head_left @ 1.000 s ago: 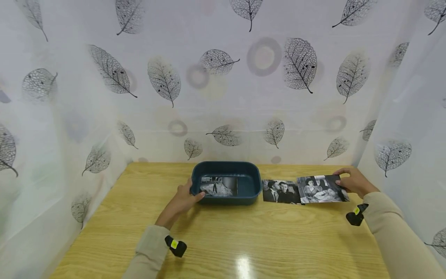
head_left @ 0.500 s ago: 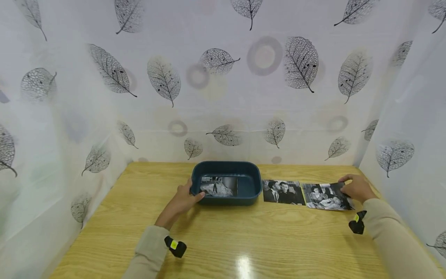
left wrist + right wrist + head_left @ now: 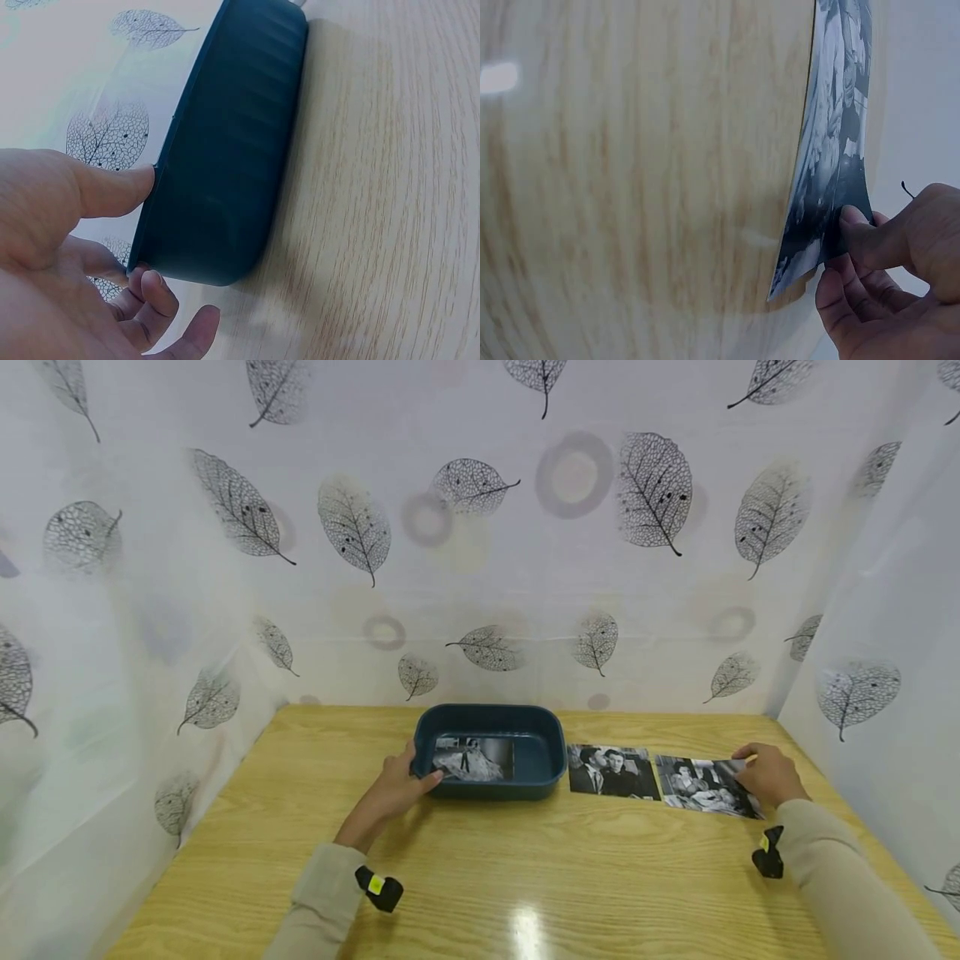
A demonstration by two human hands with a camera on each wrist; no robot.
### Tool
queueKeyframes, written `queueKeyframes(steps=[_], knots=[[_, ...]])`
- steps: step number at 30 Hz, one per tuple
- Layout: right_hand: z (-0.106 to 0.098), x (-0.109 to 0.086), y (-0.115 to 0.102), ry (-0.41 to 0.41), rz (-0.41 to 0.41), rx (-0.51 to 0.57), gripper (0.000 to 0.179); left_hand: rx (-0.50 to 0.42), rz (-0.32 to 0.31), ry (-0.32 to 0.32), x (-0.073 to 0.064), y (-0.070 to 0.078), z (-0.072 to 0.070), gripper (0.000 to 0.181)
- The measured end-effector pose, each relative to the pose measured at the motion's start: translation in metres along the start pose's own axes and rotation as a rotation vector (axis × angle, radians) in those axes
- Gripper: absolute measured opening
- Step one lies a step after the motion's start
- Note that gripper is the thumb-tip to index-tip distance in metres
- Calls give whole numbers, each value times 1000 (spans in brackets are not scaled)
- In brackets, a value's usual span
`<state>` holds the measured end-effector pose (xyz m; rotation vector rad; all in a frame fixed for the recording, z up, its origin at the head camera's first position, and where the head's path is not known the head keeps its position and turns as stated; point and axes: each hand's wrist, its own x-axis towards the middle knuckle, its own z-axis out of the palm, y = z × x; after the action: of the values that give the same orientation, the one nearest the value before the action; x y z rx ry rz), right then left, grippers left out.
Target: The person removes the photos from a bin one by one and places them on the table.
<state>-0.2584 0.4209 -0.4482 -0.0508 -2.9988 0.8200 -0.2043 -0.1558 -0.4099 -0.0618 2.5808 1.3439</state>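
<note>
At the left end of a dark blue rectangular tub (image 3: 491, 791), my left hand (image 3: 395, 787) grips the rim, thumb over the front edge and fingers around the side. Inside the tub lies a black-and-white photo (image 3: 480, 760) of a figure in a wide gown. My right hand (image 3: 770, 774) pinches the right edge of another black-and-white photo (image 3: 701, 785); in the right wrist view the thumb (image 3: 859, 229) presses on top and the held end curves up off the table. Between that photo and the tub, a third photo (image 3: 613, 772) showing two people lies flat.
The wooden table (image 3: 465, 868) carries the tub and photos near its back edge. A white curtain (image 3: 480, 568) printed with leaves stands behind and on both sides. Each sleeve has a small black wrist camera (image 3: 378, 889) strapped on.
My right hand has lowered the held photo toward the table and shifted it right, off its overlap with the two-person photo, leaving a narrow gap. My left hand stays on the tub.
</note>
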Motion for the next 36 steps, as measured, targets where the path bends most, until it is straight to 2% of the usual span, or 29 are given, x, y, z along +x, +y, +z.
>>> queueKeyframes(steps=[11,23,26,30,33,36], knots=[[2,-2,-1,-34,8,-13,36,-4,20,-2,1,-2,0,85],[7,-1,-2,-29,32,-36,32,-16,20,7,-1,-2,0,85],[7,-2,-7,18,10,-23,31,-22,18,8,-1,-3,0,85],[4,-2,-21,144,-65,36,31,-23,12,6,0,-4,0,85],[-1,4,-41,200,-106,97,32,-18,12,5,0,-5,0,86],[-7,12,-69,213,-140,135,33,-11,18,6,1,-5,0,86]])
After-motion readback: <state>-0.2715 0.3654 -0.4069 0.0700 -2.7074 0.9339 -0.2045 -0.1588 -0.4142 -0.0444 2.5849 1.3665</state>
